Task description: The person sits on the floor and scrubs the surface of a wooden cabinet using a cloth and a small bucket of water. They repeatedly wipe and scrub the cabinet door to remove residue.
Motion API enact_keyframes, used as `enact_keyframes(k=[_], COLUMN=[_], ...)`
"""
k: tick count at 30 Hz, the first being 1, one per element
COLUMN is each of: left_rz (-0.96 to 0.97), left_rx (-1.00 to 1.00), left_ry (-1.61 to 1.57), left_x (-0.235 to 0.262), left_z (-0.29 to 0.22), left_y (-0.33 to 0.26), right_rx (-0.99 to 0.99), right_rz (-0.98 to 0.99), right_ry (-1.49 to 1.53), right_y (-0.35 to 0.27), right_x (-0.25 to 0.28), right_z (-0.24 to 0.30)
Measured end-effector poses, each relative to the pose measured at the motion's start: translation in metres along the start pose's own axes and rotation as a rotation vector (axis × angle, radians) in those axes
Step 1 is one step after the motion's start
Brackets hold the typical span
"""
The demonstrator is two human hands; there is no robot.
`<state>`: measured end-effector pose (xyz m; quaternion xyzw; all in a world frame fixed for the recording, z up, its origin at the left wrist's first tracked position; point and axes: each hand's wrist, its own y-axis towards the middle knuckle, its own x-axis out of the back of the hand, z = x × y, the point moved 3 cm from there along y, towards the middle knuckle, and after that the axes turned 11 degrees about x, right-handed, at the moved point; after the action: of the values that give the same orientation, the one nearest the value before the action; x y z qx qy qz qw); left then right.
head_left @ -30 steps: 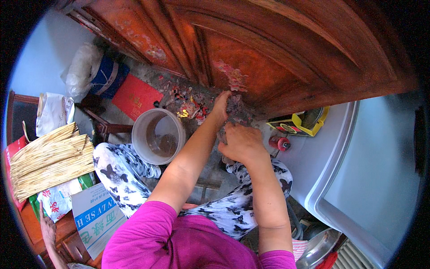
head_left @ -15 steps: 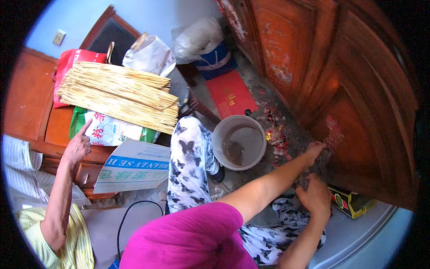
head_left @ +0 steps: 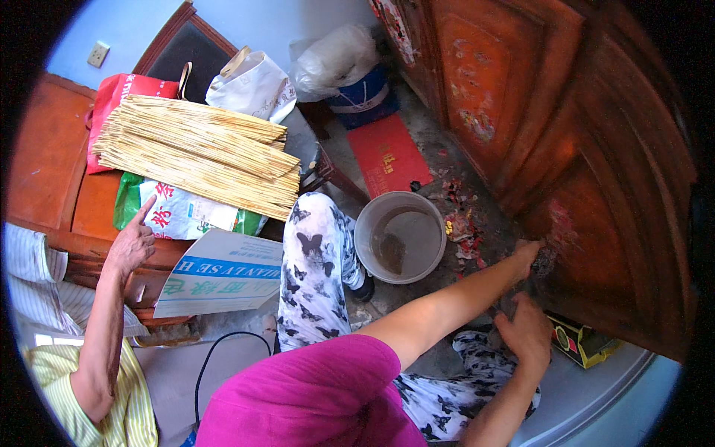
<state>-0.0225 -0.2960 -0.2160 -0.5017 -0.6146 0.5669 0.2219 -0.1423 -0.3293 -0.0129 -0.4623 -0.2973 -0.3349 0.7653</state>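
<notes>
My left hand point(head_left: 527, 257) is closed on a dark, wiry scouring pad point(head_left: 547, 261), which presses against the lower part of a brown wooden door point(head_left: 514, 97). A patch of reddish-white residue point(head_left: 560, 223) marks the panel just above the pad. Lower down, my right hand point(head_left: 526, 329) is near the door's bottom edge with its thumb apart from the fingers; nothing shows in it. Between my knees and the door stands a whitish plastic bucket point(head_left: 363, 249) with murky water in it. Torn red and coloured scraps point(head_left: 465, 238) lie on the floor beside the bucket.
At left, another person's hand point(head_left: 132, 242) points above a table with bundled thin sticks point(head_left: 197, 149) and bags. A printed cardboard sheet point(head_left: 223, 276) leans below. A red paper point(head_left: 387, 153), a blue bucket point(head_left: 363, 100) and a black-yellow box point(head_left: 585, 339) are on the floor.
My left hand and the scouring pad have shifted slightly down the door panel. My right hand has barely moved. The view has tilted a little; the other person's pointing hand stays in place.
</notes>
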Motion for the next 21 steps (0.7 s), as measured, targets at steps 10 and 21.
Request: enact_keyframes(k=[10,21], left_rz=[0.534,0.358], left_rx=[0.023,0.055], left_ry=[0.074,0.03], left_x=[0.03,0.01], left_z=[-0.002,0.001], left_y=[0.049,-0.012], right_rx=[0.03,0.024], right_rz=[0.009,-0.035], right_ry=[-0.01,0.027], right_y=[0.007,0.0], right_x=[-0.003,-0.009], right_z=[-0.001,-0.008])
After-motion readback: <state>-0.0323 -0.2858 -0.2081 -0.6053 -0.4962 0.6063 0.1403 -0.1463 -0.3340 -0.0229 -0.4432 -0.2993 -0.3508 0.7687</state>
